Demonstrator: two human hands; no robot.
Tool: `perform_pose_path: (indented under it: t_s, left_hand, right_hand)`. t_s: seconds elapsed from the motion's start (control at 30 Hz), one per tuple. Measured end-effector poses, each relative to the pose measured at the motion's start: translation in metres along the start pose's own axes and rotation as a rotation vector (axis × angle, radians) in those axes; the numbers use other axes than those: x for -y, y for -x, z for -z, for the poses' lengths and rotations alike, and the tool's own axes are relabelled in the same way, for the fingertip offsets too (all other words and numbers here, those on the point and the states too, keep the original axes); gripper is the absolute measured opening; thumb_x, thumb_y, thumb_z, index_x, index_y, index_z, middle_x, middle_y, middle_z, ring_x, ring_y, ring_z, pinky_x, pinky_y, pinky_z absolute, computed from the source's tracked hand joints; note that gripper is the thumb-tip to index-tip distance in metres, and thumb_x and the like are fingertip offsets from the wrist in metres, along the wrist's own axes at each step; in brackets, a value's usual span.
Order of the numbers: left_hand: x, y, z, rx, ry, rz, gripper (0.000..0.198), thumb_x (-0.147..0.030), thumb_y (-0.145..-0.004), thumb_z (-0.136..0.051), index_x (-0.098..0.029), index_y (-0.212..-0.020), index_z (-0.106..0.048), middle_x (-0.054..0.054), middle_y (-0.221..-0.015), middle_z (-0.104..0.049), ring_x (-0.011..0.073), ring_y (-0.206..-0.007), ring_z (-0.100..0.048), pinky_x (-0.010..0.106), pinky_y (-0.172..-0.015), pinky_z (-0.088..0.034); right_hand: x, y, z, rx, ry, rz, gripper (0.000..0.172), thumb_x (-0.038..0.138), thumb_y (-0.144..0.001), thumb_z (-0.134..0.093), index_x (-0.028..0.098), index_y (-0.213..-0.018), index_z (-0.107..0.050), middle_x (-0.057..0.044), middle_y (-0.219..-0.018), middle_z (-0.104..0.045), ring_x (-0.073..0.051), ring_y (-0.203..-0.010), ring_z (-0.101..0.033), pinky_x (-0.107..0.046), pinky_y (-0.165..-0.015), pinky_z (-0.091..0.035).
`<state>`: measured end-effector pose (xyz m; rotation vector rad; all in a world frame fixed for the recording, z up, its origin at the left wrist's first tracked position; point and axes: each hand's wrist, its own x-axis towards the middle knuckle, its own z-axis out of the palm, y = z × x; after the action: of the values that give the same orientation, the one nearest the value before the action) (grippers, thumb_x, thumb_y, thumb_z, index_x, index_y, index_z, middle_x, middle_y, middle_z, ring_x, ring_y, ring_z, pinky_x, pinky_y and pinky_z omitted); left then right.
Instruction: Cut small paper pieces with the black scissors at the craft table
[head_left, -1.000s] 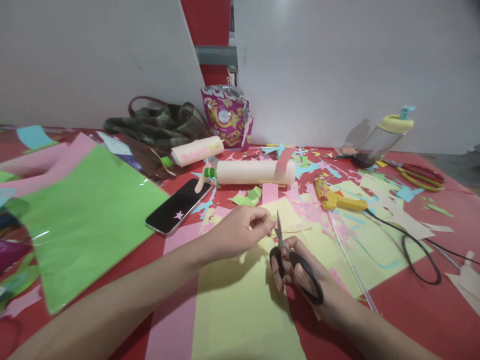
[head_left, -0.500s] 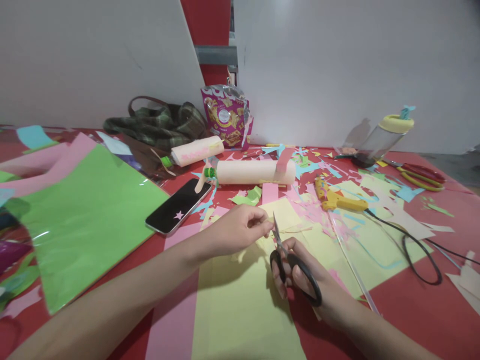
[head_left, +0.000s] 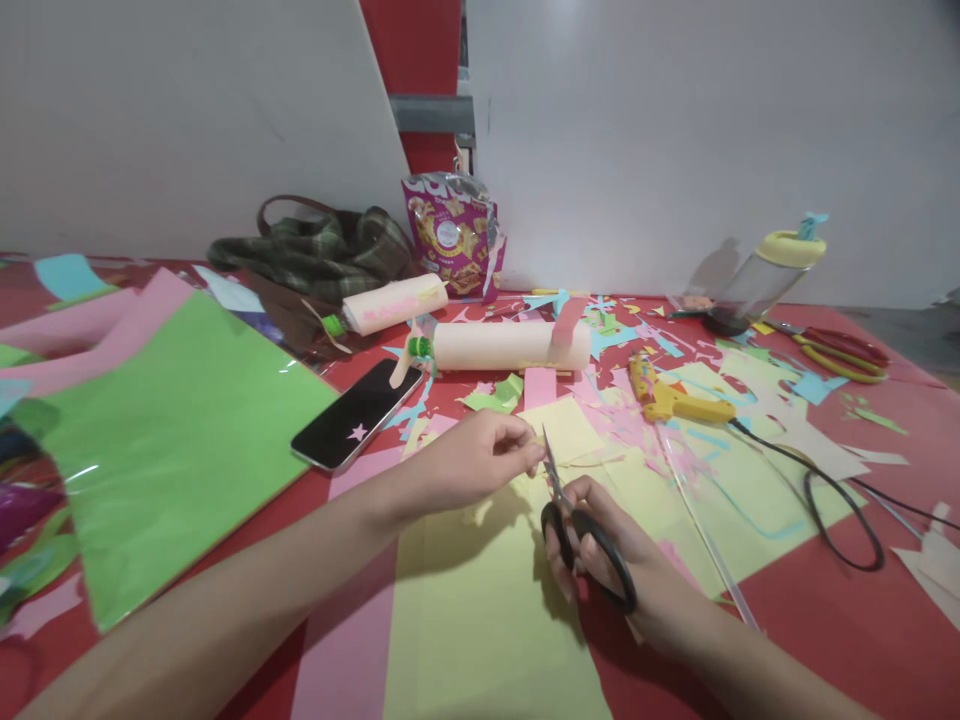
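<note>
My left hand [head_left: 472,462] is closed in a pinch on a small piece of yellow paper [head_left: 537,462], held just above a large yellow sheet [head_left: 480,600]. My right hand [head_left: 600,560] has its fingers through the black handles of a pair of scissors [head_left: 581,525]. The blades point up and away and meet the pinched paper beside my left fingertips.
On the red table lie a phone [head_left: 356,413], a green sheet [head_left: 172,430], a pink strip [head_left: 345,640], two paper-wrapped bottles [head_left: 510,343], a yellow glue gun [head_left: 671,398] with a black cord [head_left: 832,500], red scissors [head_left: 840,350], a tilted bottle [head_left: 765,275], a snack bag [head_left: 450,232], a plaid bag [head_left: 322,250] and several scraps.
My right hand and the scissors have shifted slightly left and toward me. My left hand has barely moved.
</note>
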<state>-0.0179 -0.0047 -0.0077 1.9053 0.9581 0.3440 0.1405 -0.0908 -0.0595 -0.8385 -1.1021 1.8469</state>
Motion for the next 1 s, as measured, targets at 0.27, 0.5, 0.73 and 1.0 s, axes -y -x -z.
perform_pose_path:
  t_s: [0.27,0.5,0.73,1.0]
  left_hand:
    - [0.002,0.0,-0.005,0.01,0.061,0.026,0.031,-0.04,-0.076,-0.036,-0.015,-0.058,-0.039,-0.005,-0.053,-0.027,0.0065,-0.047,-0.026,0.019,-0.043,-0.022]
    - [0.003,0.0,-0.008,-0.012,0.123,0.05,0.032,-0.041,-0.076,-0.036,-0.015,-0.064,-0.048,-0.003,-0.057,-0.036,0.0068,-0.048,-0.03,0.019,-0.045,-0.026]
    - [-0.002,0.001,-0.012,-0.049,0.19,0.042,0.029,-0.037,-0.076,-0.039,-0.014,-0.062,-0.051,-0.004,-0.056,-0.039,0.0068,-0.05,-0.033,0.019,-0.046,-0.026]
    - [-0.007,0.002,-0.016,-0.074,0.276,0.042,0.026,-0.031,-0.077,-0.04,-0.014,-0.057,-0.046,-0.004,-0.057,-0.039,0.0066,-0.051,-0.033,0.019,-0.049,-0.027]
  right_hand:
    - [0.003,0.0,-0.001,0.014,0.012,0.042,0.029,0.044,-0.075,-0.048,0.023,-0.081,-0.03,0.003,-0.067,-0.04,-0.008,-0.055,-0.039,-0.024,-0.053,-0.03]
    - [0.003,-0.001,-0.001,0.007,0.014,0.055,0.027,0.043,-0.076,-0.047,0.023,-0.08,-0.029,0.003,-0.068,-0.042,-0.008,-0.054,-0.039,-0.024,-0.054,-0.031]
    - [0.005,0.0,-0.002,-0.01,0.051,0.06,0.031,0.047,-0.074,-0.047,0.023,-0.08,-0.03,0.002,-0.068,-0.044,-0.01,-0.056,-0.041,-0.024,-0.054,-0.031]
    - [0.007,0.001,-0.002,-0.025,0.075,0.055,0.028,0.045,-0.075,-0.047,0.023,-0.082,-0.031,0.001,-0.071,-0.044,-0.01,-0.057,-0.042,-0.025,-0.056,-0.033]
